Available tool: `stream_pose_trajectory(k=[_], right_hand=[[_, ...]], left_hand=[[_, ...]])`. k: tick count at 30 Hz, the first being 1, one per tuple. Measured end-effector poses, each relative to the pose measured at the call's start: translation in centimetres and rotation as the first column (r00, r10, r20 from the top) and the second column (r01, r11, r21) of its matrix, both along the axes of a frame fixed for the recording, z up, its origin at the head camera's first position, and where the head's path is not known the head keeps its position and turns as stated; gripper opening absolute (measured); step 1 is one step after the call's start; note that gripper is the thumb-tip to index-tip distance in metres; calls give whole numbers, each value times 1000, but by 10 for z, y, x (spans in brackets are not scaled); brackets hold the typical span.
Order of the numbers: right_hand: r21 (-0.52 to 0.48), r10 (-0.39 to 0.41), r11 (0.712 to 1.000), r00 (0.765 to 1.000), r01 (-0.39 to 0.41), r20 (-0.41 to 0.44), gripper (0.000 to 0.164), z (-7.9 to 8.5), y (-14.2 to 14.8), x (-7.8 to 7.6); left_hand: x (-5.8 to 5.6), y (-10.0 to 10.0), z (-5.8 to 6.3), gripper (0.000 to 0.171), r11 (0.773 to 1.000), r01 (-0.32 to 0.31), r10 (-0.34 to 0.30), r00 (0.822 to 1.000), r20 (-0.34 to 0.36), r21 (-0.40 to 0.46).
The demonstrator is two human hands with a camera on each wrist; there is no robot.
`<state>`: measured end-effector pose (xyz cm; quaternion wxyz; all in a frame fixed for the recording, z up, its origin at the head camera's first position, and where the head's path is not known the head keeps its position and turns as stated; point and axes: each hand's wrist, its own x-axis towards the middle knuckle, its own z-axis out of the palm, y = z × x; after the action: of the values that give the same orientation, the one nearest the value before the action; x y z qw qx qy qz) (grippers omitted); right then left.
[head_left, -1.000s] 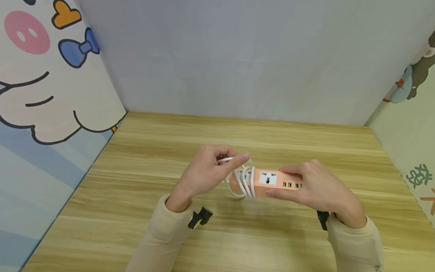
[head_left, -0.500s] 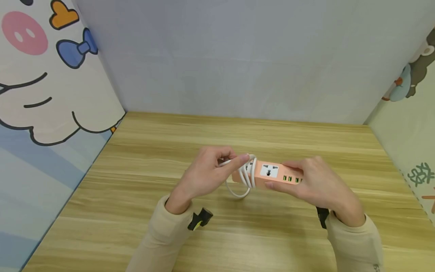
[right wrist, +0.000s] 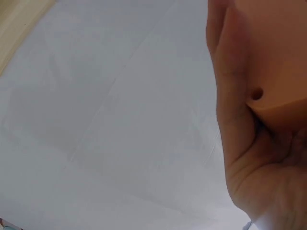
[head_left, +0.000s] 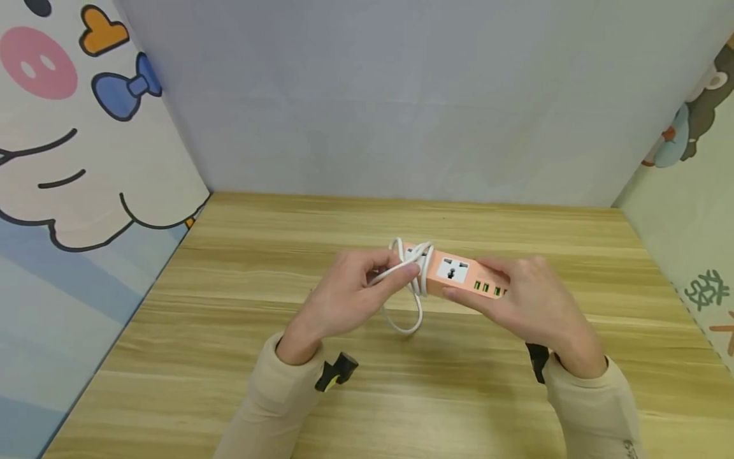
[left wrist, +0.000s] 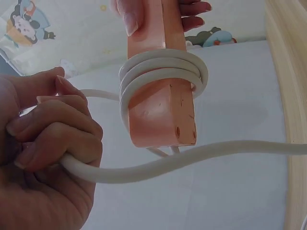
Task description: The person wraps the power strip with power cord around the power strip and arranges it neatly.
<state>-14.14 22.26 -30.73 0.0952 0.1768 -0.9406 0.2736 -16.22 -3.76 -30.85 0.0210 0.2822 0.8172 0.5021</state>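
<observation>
A salmon-pink power strip (head_left: 453,270) with white sockets and green-lined USB ports is held above the table. My right hand (head_left: 536,303) grips its right end, thumb on the near side and fingers on the far side. White cord (left wrist: 163,62) is wound in several turns round the strip's left end. My left hand (head_left: 350,290) holds the cord in curled fingers beside that end, and a loop hangs below. In the left wrist view the left fingers (left wrist: 67,129) close round the cord. The right wrist view shows the strip's end against the right palm (right wrist: 268,177). The plug is not visible.
Underneath lies a wood-grain table (head_left: 258,255). A pale grey wall sheet (head_left: 401,108) stands behind it. Cartoon-printed panels (head_left: 86,210) border the left and right sides. Small black devices (head_left: 338,371) are strapped at both wrists.
The right hand has raised and tilted the strip, its left end moving up and away. The cord has shifted over the wound end, and its hanging loop shows more. The left hand keeps its hold.
</observation>
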Motion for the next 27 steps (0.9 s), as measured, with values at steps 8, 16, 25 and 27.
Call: stream_pose_trajectory(k=[8, 16, 25, 27], right_hand=[[-30, -46, 999, 993, 43, -108, 39, -2, -1, 0], [-96, -94, 993, 969, 74, -230, 34, -4, -4, -1], [-190, -142, 979, 919, 76, -368, 35, -8, -10, -2], [-189, -147, 979, 913, 79, -380, 35, -9, -10, -2]], left_hand=[[1, 0, 3, 30, 993, 116, -117, 993, -34, -13], [-2, 2, -2, 31, 993, 107, -109, 993, -38, -47], [-2, 5, -6, 32, 994, 73, -80, 994, -78, -80], [-3, 6, -8, 32, 994, 64, -73, 992, -102, -91]])
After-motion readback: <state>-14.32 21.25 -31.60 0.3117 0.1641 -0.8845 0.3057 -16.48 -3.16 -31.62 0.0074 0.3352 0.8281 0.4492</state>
